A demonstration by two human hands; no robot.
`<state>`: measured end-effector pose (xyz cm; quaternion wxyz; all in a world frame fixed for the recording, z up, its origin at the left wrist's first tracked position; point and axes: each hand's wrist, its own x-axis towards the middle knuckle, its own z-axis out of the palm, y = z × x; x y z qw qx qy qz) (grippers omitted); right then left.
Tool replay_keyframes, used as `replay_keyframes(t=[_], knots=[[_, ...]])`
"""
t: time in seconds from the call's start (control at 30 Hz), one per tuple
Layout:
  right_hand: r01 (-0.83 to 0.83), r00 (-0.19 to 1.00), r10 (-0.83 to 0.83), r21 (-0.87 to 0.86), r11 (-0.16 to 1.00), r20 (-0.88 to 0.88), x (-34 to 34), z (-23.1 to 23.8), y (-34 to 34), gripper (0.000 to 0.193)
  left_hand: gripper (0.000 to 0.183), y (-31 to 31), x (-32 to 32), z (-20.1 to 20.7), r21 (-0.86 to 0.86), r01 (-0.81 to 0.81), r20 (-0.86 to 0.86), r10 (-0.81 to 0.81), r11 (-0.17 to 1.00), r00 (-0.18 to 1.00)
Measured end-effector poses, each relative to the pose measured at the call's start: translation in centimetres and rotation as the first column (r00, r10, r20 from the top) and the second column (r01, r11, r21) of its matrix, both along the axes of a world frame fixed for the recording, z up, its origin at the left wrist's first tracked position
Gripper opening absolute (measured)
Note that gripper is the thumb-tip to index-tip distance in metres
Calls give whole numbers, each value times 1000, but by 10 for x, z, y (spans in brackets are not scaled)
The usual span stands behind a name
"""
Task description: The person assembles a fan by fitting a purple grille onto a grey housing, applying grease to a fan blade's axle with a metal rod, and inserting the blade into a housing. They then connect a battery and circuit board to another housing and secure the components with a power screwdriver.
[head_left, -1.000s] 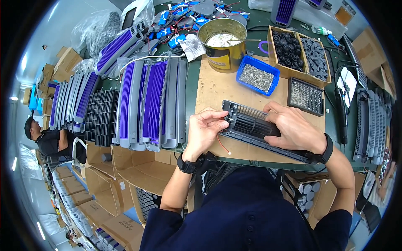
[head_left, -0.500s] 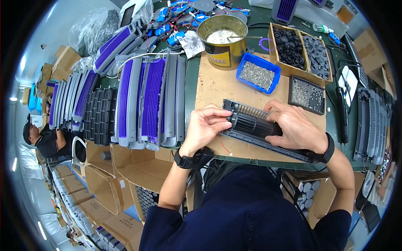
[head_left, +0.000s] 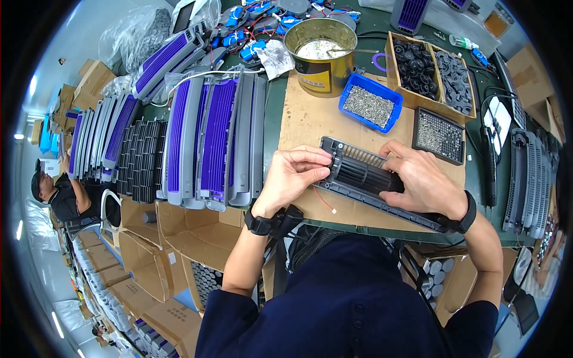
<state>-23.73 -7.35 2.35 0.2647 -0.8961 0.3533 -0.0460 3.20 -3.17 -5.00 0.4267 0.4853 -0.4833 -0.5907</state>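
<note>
A long dark-grey slotted housing (head_left: 371, 198) lies slantwise on the cardboard sheet in front of me. Inside it sits a black ribbed fan roller (head_left: 362, 175). The fingers and thumb of my left hand (head_left: 296, 176) are closed on the housing's left end, beside the roller's end; the exact contact is partly hidden by the fingertips. My right hand (head_left: 428, 184) arches over the right part of the housing, its fingers and thumb closed around the roller. A thin red wire (head_left: 325, 202) with a small white plug hangs out of the housing near my left thumb.
Beyond the housing stand a blue tray of screws (head_left: 368, 102), a metal can (head_left: 320, 83), a black tray of small metal parts (head_left: 439, 136) and a wooden box of black and grey parts (head_left: 444, 77). Purple-grey casings (head_left: 218, 140) line the left. Another person (head_left: 62, 194) is far left.
The view has shifted slightly. Both hands keep almost the same grip on the housing and roller, and the red wire's plug hangs slightly further right.
</note>
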Motion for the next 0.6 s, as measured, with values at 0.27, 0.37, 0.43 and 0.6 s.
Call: replay_keyframes(t=[0.27, 0.37, 0.43, 0.6], knots=[[14, 1000, -14, -1, 1000, 4, 0, 1, 1, 34, 28, -4, -2, 8, 116, 26, 199, -49, 993, 979], [12, 1000, -12, -14, 1000, 2, -1, -1, 1, 34, 27, -2, 0, 0, -26, 12, -24, -13, 1000, 1000], [17, 1000, -17, -14, 1000, -4, -1, -1, 0, 34, 24, -3, -3, 3, 24, -30, -48, 31, 999, 998], [22, 1000, -23, -23, 999, -12, 0, 0, 2, 34, 21, -5, -5, 10, 133, -34, 86, 23, 990, 996]])
